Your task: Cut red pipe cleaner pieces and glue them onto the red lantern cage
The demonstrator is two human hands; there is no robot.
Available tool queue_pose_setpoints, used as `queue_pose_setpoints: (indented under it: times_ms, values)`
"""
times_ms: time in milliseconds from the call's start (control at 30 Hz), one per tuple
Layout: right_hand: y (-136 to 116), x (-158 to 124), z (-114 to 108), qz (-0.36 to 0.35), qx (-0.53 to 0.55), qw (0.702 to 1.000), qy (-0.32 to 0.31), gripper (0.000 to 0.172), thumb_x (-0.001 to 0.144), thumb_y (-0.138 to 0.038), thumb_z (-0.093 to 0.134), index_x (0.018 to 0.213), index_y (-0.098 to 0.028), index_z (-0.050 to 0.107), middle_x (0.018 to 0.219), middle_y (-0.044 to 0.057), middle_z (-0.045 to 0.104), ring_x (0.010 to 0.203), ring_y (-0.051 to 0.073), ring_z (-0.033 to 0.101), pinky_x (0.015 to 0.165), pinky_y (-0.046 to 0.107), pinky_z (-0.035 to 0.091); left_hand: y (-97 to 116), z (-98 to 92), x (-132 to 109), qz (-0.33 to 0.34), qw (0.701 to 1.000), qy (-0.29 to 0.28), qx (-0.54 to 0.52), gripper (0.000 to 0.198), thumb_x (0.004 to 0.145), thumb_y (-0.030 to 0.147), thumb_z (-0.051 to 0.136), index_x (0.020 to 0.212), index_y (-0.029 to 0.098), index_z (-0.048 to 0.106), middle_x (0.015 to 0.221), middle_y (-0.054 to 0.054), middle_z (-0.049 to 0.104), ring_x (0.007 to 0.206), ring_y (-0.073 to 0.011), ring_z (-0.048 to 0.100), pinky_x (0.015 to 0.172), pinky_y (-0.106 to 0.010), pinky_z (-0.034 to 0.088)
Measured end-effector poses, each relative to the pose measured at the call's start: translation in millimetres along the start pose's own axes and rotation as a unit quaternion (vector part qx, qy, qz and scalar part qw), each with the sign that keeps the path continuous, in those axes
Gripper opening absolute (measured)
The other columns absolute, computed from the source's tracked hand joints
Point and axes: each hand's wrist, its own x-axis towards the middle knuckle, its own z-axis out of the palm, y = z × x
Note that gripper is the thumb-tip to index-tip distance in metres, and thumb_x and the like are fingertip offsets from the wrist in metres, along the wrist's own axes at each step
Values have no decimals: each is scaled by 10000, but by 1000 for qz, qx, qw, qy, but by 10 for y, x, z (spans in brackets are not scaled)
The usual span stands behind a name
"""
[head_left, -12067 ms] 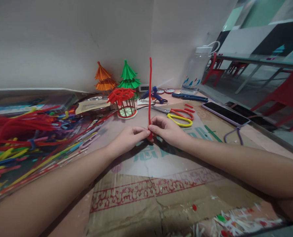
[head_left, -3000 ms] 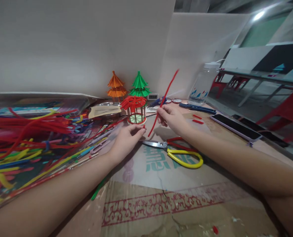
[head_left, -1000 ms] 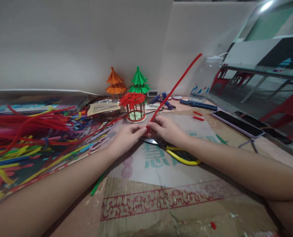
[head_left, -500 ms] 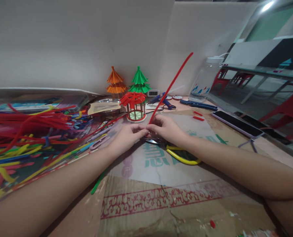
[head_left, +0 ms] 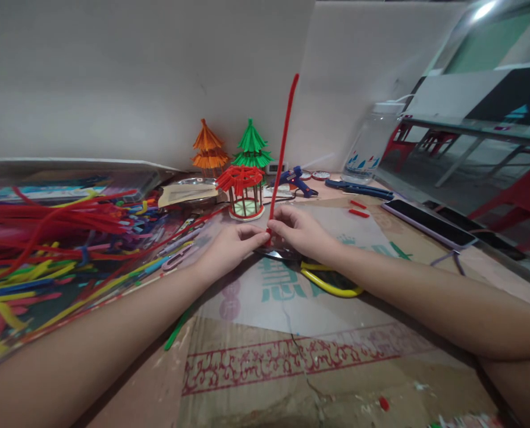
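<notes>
A long red pipe cleaner point(head_left: 284, 139) rises almost upright from between my hands. My right hand point(head_left: 297, 230) pinches it near its lower end. Thumb and finger of my left hand point(head_left: 240, 242) are closed at the same low end, where a bit of red shows between the two hands. Just behind the fingers stands a small pavilion point(head_left: 245, 193) with a red fuzzy roof, brown posts and a round pale base. Under my hands lies a round shiny dish point(head_left: 277, 255), partly covered by them, beside yellow-handled scissors point(head_left: 334, 289).
Pipe cleaners point(head_left: 46, 238) in many colours are heaped at the left. Behind stand an orange pagoda point(head_left: 206, 148) and a green pagoda point(head_left: 251, 142). A blue glue gun point(head_left: 297, 180), blue pliers point(head_left: 358, 189), a clear bottle point(head_left: 367, 145) and a phone point(head_left: 429, 224) lie or stand rightward.
The red pipe cleaner has swung from a rightward slant to nearly upright, its top moving left. Both hands stay in almost the same place.
</notes>
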Motion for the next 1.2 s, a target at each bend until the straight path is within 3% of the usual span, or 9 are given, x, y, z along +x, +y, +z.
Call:
queue_pose_setpoints:
  times_ms: [467,1200]
  values:
    - [-48,-35,-5,-20,-60,998,9,152,875,-325,559,784,-207,527,670,-27,547,629,140,489,593,271,371,20,8,-6,-36,999,-3,-30,306,788,437,724,912,161,770,884,-65,795,781,-197,707,758,-307,525]
    - [-76,-48,5,-14,-66,998,7,156,889,-326,559,797,-205,523,684,-27,549,624,135,496,592,268,383,42,0,-14,-43,999,-4,-13,288,793,454,719,887,187,773,873,-48,797,795,-200,719,767,-303,533]
